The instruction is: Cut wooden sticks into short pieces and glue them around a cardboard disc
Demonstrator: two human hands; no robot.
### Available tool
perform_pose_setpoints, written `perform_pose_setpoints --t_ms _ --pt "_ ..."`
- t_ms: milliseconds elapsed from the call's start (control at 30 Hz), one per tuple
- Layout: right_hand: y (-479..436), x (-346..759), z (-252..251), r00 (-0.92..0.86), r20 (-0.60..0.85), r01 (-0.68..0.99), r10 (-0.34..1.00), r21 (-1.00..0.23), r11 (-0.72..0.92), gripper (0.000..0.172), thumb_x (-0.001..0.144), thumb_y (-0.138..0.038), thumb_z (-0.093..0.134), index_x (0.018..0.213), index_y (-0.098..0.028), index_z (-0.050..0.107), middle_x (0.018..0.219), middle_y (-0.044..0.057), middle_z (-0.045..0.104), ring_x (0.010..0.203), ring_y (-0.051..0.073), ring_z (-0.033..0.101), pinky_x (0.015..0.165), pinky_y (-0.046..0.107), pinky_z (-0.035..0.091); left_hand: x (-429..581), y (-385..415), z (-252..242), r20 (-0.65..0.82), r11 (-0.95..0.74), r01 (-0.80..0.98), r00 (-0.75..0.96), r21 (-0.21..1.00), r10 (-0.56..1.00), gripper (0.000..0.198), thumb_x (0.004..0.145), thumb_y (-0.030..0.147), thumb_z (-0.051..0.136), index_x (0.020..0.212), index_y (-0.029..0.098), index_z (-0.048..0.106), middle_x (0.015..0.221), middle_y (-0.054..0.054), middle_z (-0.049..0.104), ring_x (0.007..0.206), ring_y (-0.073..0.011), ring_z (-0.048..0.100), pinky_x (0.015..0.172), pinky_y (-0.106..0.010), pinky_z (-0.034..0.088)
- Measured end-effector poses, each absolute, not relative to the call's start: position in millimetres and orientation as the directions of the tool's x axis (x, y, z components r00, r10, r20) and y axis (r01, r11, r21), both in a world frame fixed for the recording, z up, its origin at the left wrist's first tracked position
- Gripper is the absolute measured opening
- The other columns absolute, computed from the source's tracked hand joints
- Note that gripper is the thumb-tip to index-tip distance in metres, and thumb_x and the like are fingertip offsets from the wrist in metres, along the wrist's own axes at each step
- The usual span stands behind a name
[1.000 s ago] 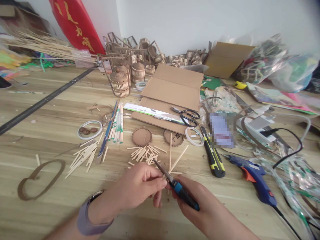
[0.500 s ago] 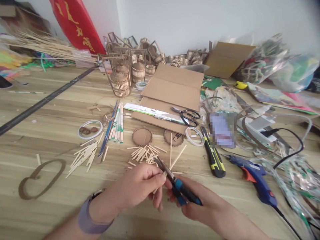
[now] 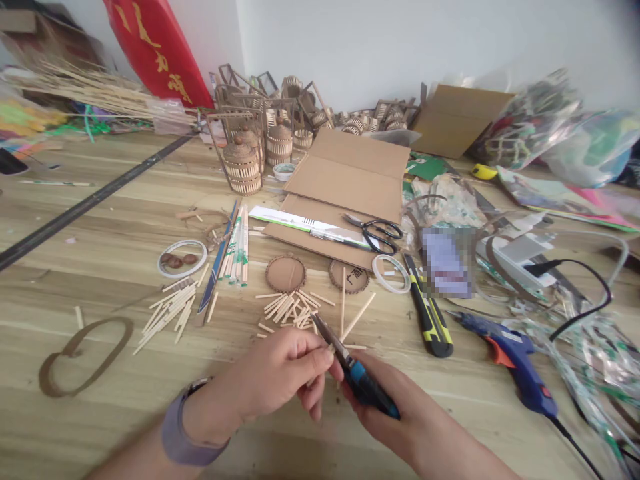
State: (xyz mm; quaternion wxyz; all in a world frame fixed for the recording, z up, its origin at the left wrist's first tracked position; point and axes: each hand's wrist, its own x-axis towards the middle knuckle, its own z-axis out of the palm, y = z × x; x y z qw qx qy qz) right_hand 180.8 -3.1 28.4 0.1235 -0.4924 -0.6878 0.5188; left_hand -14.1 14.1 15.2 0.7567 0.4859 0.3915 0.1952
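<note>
My left hand (image 3: 287, 370) is closed, thumb and fingertips pinching a thin wooden stick (image 3: 331, 348); most of that stick is hidden by the fingers. My right hand (image 3: 387, 393) is wrapped round a pair of snips (image 3: 367, 383) with black and blue handles. The snips' metal blades point up and left, crossing right beside my left fingertips. Beyond the blades lies a loose pile of short cut sticks (image 3: 287, 307). Two longer sticks (image 3: 359, 315) show just right of the blades; whether one joins the pinched piece I cannot tell.
Two round cardboard discs (image 3: 285, 274) lie behind the pile. To the right are a yellow-black utility knife (image 3: 431, 313), a blue glue gun (image 3: 515, 353) and black scissors (image 3: 375, 232). More sticks (image 3: 170, 310) lie left. Small woven baskets (image 3: 243, 167) stand at the back near cardboard (image 3: 350, 167).
The handles of the snips have come together in my right hand, and the blades look closer to each other. My left hand keeps its pinch. The whole view has shifted slightly.
</note>
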Motion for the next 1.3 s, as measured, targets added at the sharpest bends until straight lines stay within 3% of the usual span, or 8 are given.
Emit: perform_pose_setpoints --t_ms 300,500,700,800,867,933,1067,1300 --pt "-3 184 28 -0.466 -0.346 0.554 0.814 -0.832 -0.037 0.020 0.076 -0.016 0.051 0.094 -0.020 0.057 0.087 0.002 0.061 0.080 0.019 0.054 0.072 0.028 0.043 -16 15 13 -0.321 0.311 0.121 0.583 0.943 0.746 0.038 0.092 0.050 0.044 0.084 0.016 0.057 0.052 0.006 0.048 0.055 -0.0117 0.054 0.058 -0.023 0.039" --pt "3 199 24 -0.476 -0.288 0.403 0.831 -0.911 -0.086 0.024 0.089 -0.041 0.053 0.099 -0.020 0.059 0.091 0.005 0.062 0.087 0.023 0.058 0.074 0.033 0.047 -21 20 17 -0.210 0.228 0.018 0.461 0.974 0.862 0.035 0.095 0.048 0.039 0.084 0.018 0.054 0.052 0.007 0.044 0.053 -0.0120 0.050 0.059 -0.023 0.041" --pt "8 204 9 -0.233 0.073 0.430 0.970 -0.887 0.170 0.012 0.093 -0.034 0.051 0.089 -0.022 0.052 0.088 0.005 0.061 0.084 0.020 0.060 0.073 0.030 0.049 -15 18 13 -0.274 0.022 0.536 0.396 0.844 0.876 0.029 0.097 0.035 0.037 0.081 0.019 0.055 0.062 0.002 0.054 0.060 -0.0149 0.052 0.059 -0.025 0.037" --pt "8 199 3 -0.275 0.274 0.527 0.922 -0.759 0.383 0.004 0.092 -0.020 0.051 0.089 -0.024 0.051 0.101 0.006 0.062 0.096 0.020 0.061 0.080 0.030 0.050 -9 12 7 -0.208 -0.146 0.679 0.411 0.719 0.887 0.024 0.096 0.025 0.038 0.081 0.020 0.057 0.075 -0.002 0.064 0.071 -0.0179 0.059 0.063 -0.026 0.038" --pt "7 195 -2 -0.361 0.341 0.561 0.868 -0.664 0.494 0.017 0.090 -0.013 0.050 0.101 -0.025 0.053 0.113 0.009 0.061 0.110 0.022 0.058 0.088 0.032 0.049 -6 7 3 -0.177 -0.213 0.712 0.432 0.669 0.884 0.024 0.096 0.022 0.038 0.083 0.020 0.058 0.080 -0.003 0.068 0.074 -0.0193 0.062 0.065 -0.027 0.040" --pt "6 191 -7 -0.425 0.344 0.585 0.837 -0.601 0.544 0.028 0.088 -0.009 0.047 0.111 -0.024 0.052 0.116 0.011 0.060 0.114 0.023 0.057 0.090 0.034 0.049 -3 4 1 -0.141 -0.260 0.709 0.454 0.656 0.880 0.024 0.096 0.021 0.037 0.089 0.020 0.060 0.086 -0.004 0.070 0.079 -0.0202 0.065 0.070 -0.028 0.044" --pt "2 186 -17 -0.423 0.270 0.683 0.865 -0.533 0.500 0.018 0.088 -0.011 0.044 0.099 -0.021 0.055 0.092 0.010 0.063 0.083 0.025 0.063 0.068 0.034 0.053 2 0 0 -0.061 -0.340 0.691 0.485 0.638 0.872 0.027 0.096 0.015 0.036 0.100 0.022 0.062 0.102 -0.005 0.071 0.094 -0.0212 0.066 0.086 -0.033 0.047" --pt "2 184 -19 -0.373 0.129 0.748 0.919 -0.544 0.380 0.010 0.089 -0.019 0.044 0.081 -0.022 0.050 0.081 0.007 0.059 0.072 0.023 0.060 0.060 0.030 0.049 9 -2 1 -0.101 -0.392 0.791 0.490 0.470 0.866 0.028 0.092 0.009 0.038 0.104 0.019 0.062 0.096 -0.008 0.071 0.084 -0.0241 0.067 0.078 -0.037 0.053"
